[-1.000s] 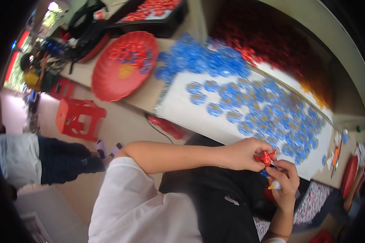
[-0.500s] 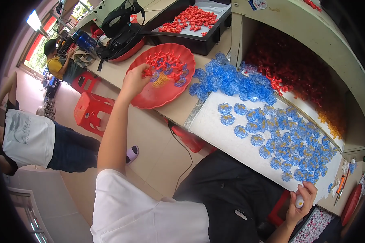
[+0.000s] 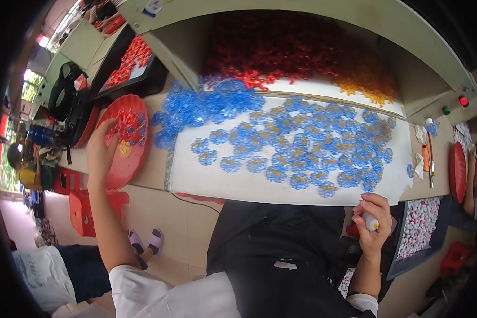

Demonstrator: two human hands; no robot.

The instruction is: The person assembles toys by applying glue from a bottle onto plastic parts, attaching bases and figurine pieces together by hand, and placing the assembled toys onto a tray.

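One left hand [image 3: 102, 146] at a red plate [image 3: 135, 165] with red pieces [image 3: 128, 123], fingertips too hidden to tell whether gripping; one right hand [image 3: 381, 222] with fingers closed around a white tube [image 3: 370, 220], by the near edge of a white sheet [image 3: 201, 185], probably to keep it handy. Across the sheet, blue discs [image 3: 301, 140] in a loose spread, likely for easy reach, with fine detail blurred; tube's far end covered.

Daylight glares at the window [image 3: 32, 79] toward ten o'clock; at twelve, the red pile [image 3: 273, 47] sits dim and slightly blurred. Fisheye bending and black vignetting ring the rim.
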